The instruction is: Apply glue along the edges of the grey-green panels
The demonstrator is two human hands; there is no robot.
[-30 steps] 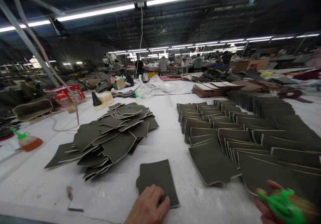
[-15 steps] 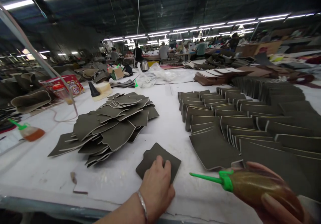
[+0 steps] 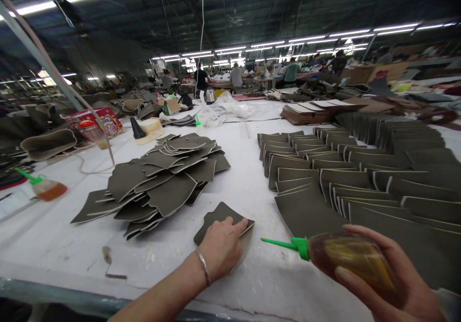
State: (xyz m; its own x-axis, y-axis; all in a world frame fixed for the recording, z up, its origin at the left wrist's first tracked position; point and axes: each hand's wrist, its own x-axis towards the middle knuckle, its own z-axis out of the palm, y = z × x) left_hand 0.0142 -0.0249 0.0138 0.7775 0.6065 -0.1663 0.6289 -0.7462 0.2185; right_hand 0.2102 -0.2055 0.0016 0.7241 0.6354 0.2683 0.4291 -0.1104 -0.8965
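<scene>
My left hand, with a silver bangle at the wrist, is on a dark olive leather piece near the table's front edge. Its index finger presses along the piece's right edge, while the thumb is hidden beneath the hand. A paler surface shows below that edge. My right hand is wrapped round a squeeze bottle of amber liquid. The bottle lies sideways, its green nozzle pointing left toward the leather piece and apart from it.
A loose heap of leather pieces lies to the left. Overlapping rows of similar pieces spread across the right. Another squeeze bottle stands at far left, near a slanted pole. Brown stacked sheets and clear plastic lie farther back.
My left hand has turned, its index finger now extended to the piece's right edge, and a paler surface has come into view there. My right hand has brought the bottle slightly left and up.
</scene>
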